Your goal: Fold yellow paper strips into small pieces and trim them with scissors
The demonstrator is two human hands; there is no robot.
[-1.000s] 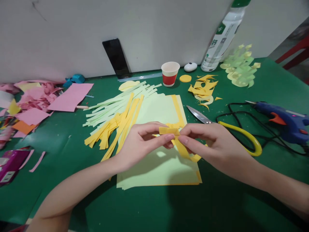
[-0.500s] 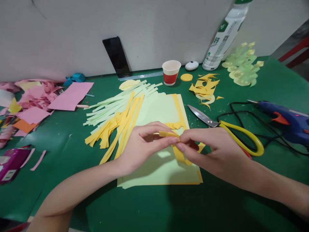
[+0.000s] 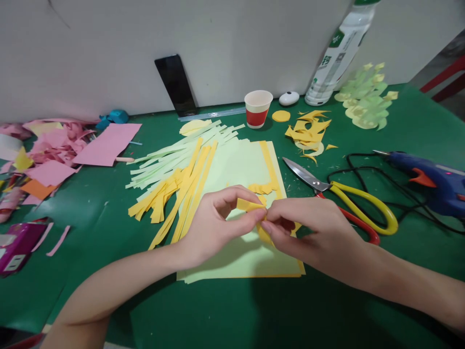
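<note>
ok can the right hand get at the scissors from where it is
Probably yes: the scissors lie just beyond the right hand, their yellow handle looking uncovered. But that hand is pinching a yellow paper strip, so it may have to let go first.

Along the worktop's [image 3: 174, 315] far edge, a black phone [image 3: 174, 85] leans against the pale wall [image 3: 232, 43]; to its right stand a red-and-white cup [image 3: 256, 116], a small rounded white object [image 3: 289, 99] and a white-and-green bottle [image 3: 339, 55]. Toward the left edge lie heaped pink scraps [image 3: 54, 151], with a small blue object [image 3: 116, 117] behind and a purple box-like item [image 3: 20, 249] nearer the front edge.
</note>
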